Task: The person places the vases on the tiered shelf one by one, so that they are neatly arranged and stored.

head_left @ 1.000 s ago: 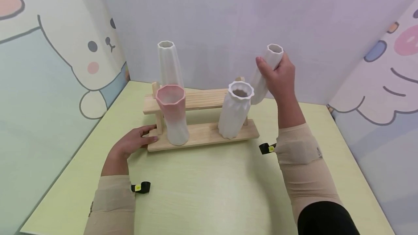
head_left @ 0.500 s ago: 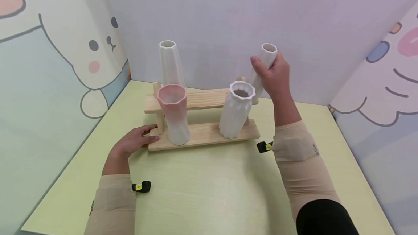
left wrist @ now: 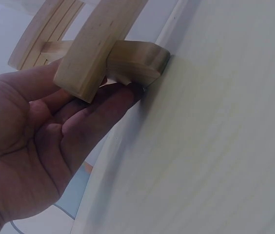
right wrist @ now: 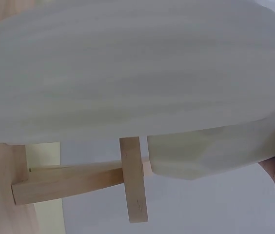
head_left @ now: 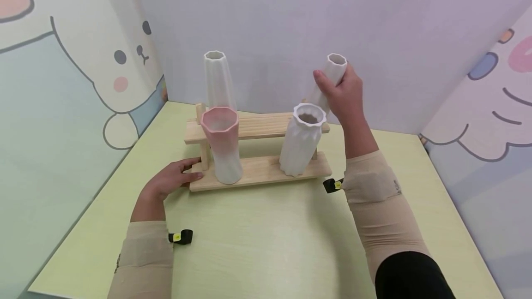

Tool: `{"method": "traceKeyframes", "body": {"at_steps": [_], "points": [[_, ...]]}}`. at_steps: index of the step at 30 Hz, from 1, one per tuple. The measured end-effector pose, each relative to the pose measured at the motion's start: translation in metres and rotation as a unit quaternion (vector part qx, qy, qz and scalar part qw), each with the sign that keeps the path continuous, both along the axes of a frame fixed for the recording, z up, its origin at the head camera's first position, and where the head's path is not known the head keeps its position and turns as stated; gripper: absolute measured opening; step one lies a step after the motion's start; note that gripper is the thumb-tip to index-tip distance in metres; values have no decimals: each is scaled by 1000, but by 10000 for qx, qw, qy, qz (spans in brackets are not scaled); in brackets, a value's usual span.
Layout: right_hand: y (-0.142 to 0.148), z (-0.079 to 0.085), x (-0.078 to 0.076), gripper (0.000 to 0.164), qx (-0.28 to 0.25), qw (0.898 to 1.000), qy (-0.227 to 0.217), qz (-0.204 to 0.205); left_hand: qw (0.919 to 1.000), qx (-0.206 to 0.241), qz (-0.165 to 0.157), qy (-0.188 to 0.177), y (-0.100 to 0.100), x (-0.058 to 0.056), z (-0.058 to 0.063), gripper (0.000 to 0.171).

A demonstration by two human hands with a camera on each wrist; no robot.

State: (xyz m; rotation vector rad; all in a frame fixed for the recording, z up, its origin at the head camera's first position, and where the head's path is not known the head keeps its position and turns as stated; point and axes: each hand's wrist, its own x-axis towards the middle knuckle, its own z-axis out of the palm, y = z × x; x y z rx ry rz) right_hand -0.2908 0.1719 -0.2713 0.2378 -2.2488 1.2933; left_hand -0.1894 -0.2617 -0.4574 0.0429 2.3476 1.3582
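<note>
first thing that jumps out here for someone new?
Probably the right hand gripping a slim white vase, tilted, above the right end of the two-tier wooden rack's upper shelf. Next, the pink-topped vase on the left of the lower shelf, with a ribbed white vase to its right and a tall white vase behind. The left hand rests against the rack's left end.
</note>
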Motion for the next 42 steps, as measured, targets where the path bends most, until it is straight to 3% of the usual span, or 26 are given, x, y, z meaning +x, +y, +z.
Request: {"method": "traceKeyframes", "body": {"at_steps": [15,42], "points": [[-11,0,-3,61,217,9988,-371,224,10000,32,45,-21,-1,-1,-3,78],[-19,6,-12,60,672,9896,-733,1044,9999,144,32,-21,3,2,0,81]]}}
